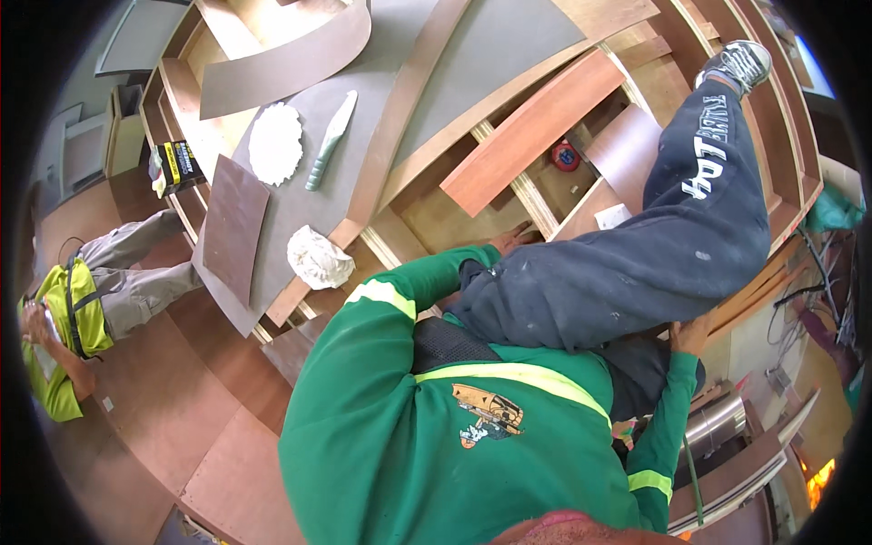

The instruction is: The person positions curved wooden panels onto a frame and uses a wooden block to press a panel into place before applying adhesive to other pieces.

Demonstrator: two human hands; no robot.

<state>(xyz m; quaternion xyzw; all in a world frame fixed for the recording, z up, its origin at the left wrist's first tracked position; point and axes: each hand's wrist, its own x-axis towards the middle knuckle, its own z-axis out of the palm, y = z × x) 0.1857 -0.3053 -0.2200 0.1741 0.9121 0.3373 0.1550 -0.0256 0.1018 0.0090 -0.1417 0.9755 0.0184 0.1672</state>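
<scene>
Seen from above, a person in a green long-sleeved work shirt with pale reflective bands leans over a large curved plywood frame of ribs and open bays. One leg in dark blue trousers stretches across the frame, ending in a grey trainer [738,62] near its far edge.

The left hand [509,238] rests flat on a pale plywood rib [531,204] just beside a reddish-brown wooden plank [536,132] that lies slanted across the bays; its fingers [520,229] look spread and pressed on the wood, clamped on nothing, and the plank's near end sits just beyond their tips. The right hand [692,334] presses on the frame's outer edge behind the knee; it is partly hidden, so I cannot tell whether its fingers are apart or together.

Nearest the left hand, a small red round object [565,156] sits in a bay beyond the plank. Further left, on the grey panel [300,204], lie a crumpled white cloth [318,259], a round white scalloped disc [275,143] and a pale green long tool [331,141]. A second person in grey trousers and a yellow-green vest [77,309] is at the far left.

The risk, as I judge it, is balance: weight rests on two hands and one outstretched leg over open bays, so a slip off the narrow rib could drop a hand into a gap or knock the loose plank askew.
</scene>
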